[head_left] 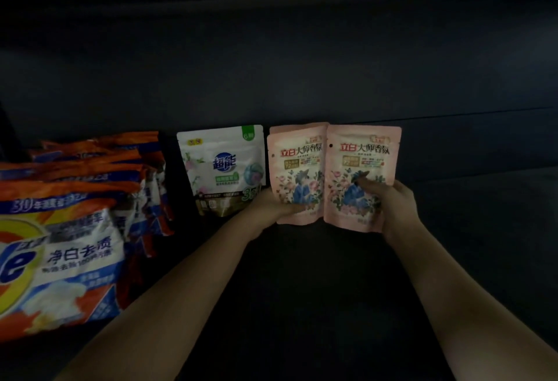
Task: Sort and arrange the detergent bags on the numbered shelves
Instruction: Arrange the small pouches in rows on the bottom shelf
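Right hand (389, 199) grips one pink bag (362, 175), left hand (271, 202) its twin (297, 173), both upright mid-shelf (483, 199). Risk: let go early and the soft pouches flop forward. White bag (222, 169) at 9 o'clock, touching. Orange bags (75, 229) further at 9. Count: 2 pink, 1 white, several orange; exact number unclear.

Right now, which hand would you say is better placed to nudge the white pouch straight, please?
Left, probably. The left hand grips a pink pouch right beside the white pouch; the right hand holds the other pink pouch, farther away.
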A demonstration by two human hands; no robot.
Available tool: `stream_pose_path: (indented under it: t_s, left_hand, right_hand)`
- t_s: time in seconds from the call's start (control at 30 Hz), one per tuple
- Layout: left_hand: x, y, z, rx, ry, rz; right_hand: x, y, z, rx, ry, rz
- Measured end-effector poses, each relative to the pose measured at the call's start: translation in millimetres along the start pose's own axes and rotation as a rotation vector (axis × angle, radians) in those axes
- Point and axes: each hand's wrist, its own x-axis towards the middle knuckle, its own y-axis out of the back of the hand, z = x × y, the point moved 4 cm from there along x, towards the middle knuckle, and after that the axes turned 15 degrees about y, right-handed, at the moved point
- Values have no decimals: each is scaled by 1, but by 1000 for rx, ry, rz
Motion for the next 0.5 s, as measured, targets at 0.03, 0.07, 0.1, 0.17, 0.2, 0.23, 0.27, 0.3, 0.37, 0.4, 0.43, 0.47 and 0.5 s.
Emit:
stream_pose_path:
  t_s: [0.03,0.07,0.1,0.17,0.2,0.23,0.27,0.3,0.37,0.4,0.43,0.47,0.5]
  left_hand:
    - [0,1,-1,16,-10,-12]
    - [0,2,-1,17,-19,-12]
    - [2,3,-1,7,-26,-1]
    - [5,5,0,-7,-35,25]
    - [7,6,0,-1,-37,30]
    - [10,6,0,8,-36,28]
    - [12,7,0,16,-34,22]
    - [15,8,0,23,-31,17]
    - [19,9,2,43,-35,11]
    - [21,9,4,55,-42,6]
    - [22,9,5,64,-51,-2]
    - [23,8,6,66,-56,-8]
    - [24,7,6,64,-61,-9]
  right_hand:
    - [0,0,0,-3,-1,-2]
    - [-1,0,0,-6,0,-4]
    - [-1,0,-1,-6,3,-7]
    - [-1,0,-1,2,11,-18]
    - [-1,-1,-1,6,14,-24]
    - [-1,-2,-1,6,15,-31]
    - [-1,-3,-1,4,15,-38]
    - [-2,-4,-1,5,13,-47]
    - [-1,-5,0,2,7,-69]
    - [-1,-6,0,0,2,-80]
    - [-1,-7,1,1,-2,-92]
    - [-1,-8,1,4,-2,-108]
    - [0,-9,1,3,-5,-124]
